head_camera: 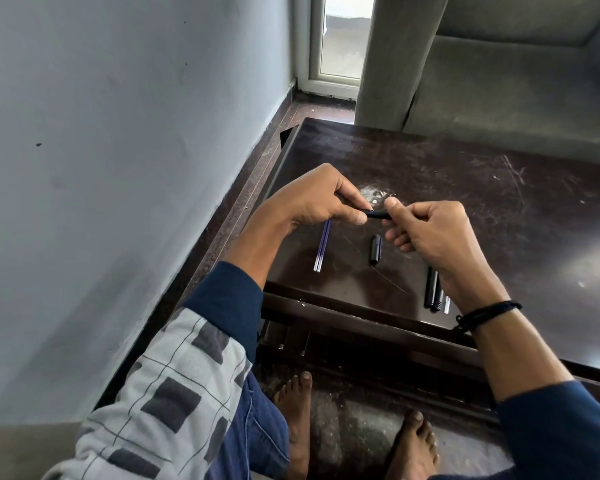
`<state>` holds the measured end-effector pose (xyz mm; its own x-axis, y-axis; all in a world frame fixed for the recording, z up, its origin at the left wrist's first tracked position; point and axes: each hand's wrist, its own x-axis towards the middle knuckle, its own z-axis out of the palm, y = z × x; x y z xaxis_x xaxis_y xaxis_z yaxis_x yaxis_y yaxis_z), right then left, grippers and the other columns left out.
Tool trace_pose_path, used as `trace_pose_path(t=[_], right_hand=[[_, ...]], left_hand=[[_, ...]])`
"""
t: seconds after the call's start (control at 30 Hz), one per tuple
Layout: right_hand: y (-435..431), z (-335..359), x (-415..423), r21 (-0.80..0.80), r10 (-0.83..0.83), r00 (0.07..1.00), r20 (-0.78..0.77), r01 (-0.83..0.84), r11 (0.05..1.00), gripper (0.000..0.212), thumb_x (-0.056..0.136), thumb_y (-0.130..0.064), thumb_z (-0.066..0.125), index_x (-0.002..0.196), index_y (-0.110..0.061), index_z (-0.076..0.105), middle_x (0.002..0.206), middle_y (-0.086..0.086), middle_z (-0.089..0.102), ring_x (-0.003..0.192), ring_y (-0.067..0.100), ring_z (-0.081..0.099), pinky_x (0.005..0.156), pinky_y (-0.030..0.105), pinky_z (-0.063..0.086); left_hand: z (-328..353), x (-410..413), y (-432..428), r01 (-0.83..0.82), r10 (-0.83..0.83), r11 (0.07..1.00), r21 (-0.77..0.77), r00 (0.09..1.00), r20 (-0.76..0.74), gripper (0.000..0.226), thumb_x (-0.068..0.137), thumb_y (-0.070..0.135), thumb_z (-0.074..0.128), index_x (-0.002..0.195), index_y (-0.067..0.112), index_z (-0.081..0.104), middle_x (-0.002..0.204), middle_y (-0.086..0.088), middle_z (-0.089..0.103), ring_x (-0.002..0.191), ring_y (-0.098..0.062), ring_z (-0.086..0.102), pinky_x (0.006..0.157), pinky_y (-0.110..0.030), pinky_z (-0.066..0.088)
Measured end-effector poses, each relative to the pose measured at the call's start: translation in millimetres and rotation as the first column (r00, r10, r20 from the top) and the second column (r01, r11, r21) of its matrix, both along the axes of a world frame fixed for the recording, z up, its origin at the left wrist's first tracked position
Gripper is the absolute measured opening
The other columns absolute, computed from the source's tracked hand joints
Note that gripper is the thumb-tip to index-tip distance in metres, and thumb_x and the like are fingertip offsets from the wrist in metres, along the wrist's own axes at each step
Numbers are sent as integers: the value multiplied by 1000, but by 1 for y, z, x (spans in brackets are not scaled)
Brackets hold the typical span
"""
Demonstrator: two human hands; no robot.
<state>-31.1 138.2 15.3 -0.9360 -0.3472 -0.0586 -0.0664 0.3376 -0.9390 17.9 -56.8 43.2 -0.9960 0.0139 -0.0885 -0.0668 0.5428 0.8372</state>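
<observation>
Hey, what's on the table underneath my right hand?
Black pen barrels and a clear refill tube lie on the table under the right hand, which pinches a small black pen piece. Only their near ends show; the wrist covers the rest.

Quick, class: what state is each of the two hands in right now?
Left hand: pinching one end of the black pen part.
Right hand: pinching its other end.
</observation>
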Motion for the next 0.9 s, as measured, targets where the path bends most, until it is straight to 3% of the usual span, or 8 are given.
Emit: trace_pose_path(t=[0.17,0.3,0.37,0.53,0.73,0.9], right_hand=[[3,3,-1,-67,45,999,25,-43,997,14,89,-20,79,83,-8,74,64,1,71,54,5,59,56,17,50],[0,0,0,33,9,1000,10,-10,999,40,98,-39,67,75,-6,74,56,0,68,49,5,57,51,17,47],[0,0,0,24,1,1000,19,-2,1000,42,96,-44,67,76,-8,75,58,1,70,50,5,58,51,16,48],[3,4,-1,-53,54,998,28,-52,997,14,88,-22,80,83,-10,75,65,1,73,54,4,59,56,16,50],[1,4,2,9,1,999,33,-2,1000,39,96,-40,68,77,-7,74,59,1,69,50,5,57,51,15,47],[2,8,2,-67,35,999,34,-33,997,11,90,-19,78,84,-11,74,66,1,72,55,4,60,56,14,50]], left_hand=[[0,1,1,0,0,1000,2,1000,-2,25,82,3,80,106,5,78,79,7,72,64,11,62,61,-4,43],[0,0,3,3,-3,1000,3,1000,-5,24,82,5,80,106,6,78,80,2,72,63,9,61,60,-5,43],[0,0,2,0,0,1000,-1,1000,-6,25,81,5,80,106,6,78,81,3,73,64,10,61,61,-4,42],[-1,1,0,-10,10,1000,9,1000,-7,25,81,3,80,106,5,78,76,10,71,64,11,62,61,-3,42],[0,0,1,-1,1,1000,13,1000,-21,25,82,3,79,107,3,77,74,7,70,59,12,59,59,-3,40],[-1,1,-1,-12,13,1000,13,1000,-18,24,81,3,80,105,5,78,74,6,70,59,10,60,59,-4,41]])
